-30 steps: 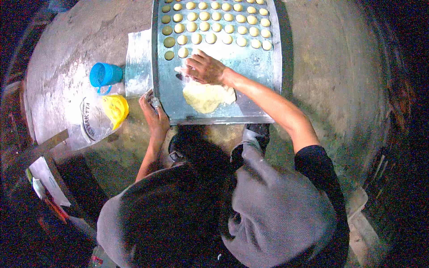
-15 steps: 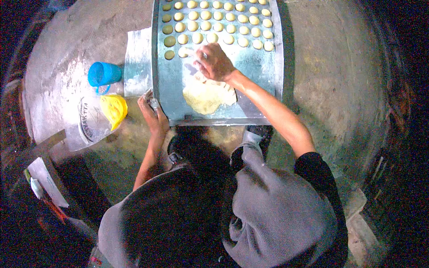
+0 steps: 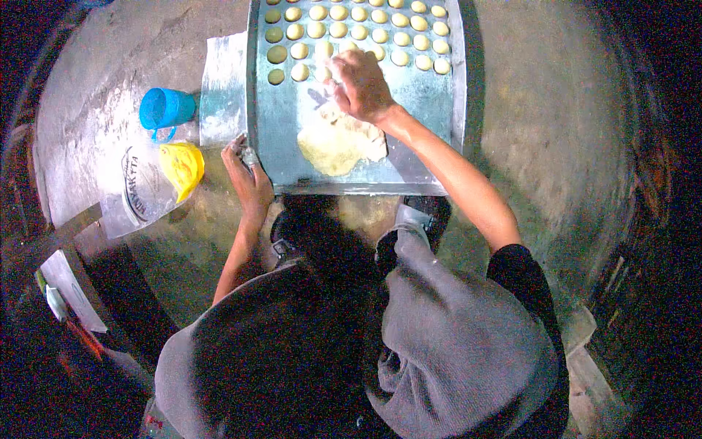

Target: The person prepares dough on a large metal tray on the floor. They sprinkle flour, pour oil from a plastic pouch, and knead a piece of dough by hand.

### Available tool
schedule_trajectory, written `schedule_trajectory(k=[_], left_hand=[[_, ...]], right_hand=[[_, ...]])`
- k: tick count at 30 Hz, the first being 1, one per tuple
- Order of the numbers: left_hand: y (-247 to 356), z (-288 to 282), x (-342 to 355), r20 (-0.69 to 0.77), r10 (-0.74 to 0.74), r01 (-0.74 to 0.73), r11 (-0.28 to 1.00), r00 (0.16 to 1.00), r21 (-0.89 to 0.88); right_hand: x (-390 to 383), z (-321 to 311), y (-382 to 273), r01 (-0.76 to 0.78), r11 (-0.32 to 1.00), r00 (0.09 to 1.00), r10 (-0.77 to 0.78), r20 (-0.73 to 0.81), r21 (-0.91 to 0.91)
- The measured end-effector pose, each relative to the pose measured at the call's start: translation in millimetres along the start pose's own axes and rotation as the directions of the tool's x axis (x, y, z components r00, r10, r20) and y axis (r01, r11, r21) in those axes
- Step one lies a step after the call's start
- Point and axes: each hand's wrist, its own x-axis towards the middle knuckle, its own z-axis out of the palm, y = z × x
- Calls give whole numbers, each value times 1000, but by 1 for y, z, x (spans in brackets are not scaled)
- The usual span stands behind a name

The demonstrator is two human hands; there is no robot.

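Observation:
A large metal tray [image 3: 428, 154] lies on the concrete floor in front of me. Rows of small round dough discs [image 3: 351, 33] fill its far part. A flat sheet of pale dough [image 3: 340, 143] lies on its near part. My right hand [image 3: 360, 84] reaches over the tray, fingers curled at the near end of the disc rows, just above the dough sheet; what it pinches is hidden. My left hand [image 3: 248, 179] rests at the tray's near left corner, closed around a small metal object [image 3: 250, 155].
A blue plastic cup [image 3: 164, 110] stands left of the tray. A clear plastic bag holding yellow stuff [image 3: 183, 168] lies near it. A pale sheet [image 3: 223, 88] lies along the tray's left side. My knees and grey clothing fill the lower view.
My right hand has moved from the dough sheet farther out to the rows of discs. My left hand has stayed at the tray's corner.

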Motion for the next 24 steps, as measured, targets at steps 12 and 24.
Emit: schedule_trajectory(k=[12, 24], left_hand=[[-6, 2, -6, -6, 22, -22, 999, 1000, -36], [-4, 6, 1, -33, 95, -94, 995, 995, 41]], right_hand=[[-35, -1, -6, -7, 998, 992, 15, 125, -66], [-67, -18, -25, -22, 999, 991, 17, 136, 37]])
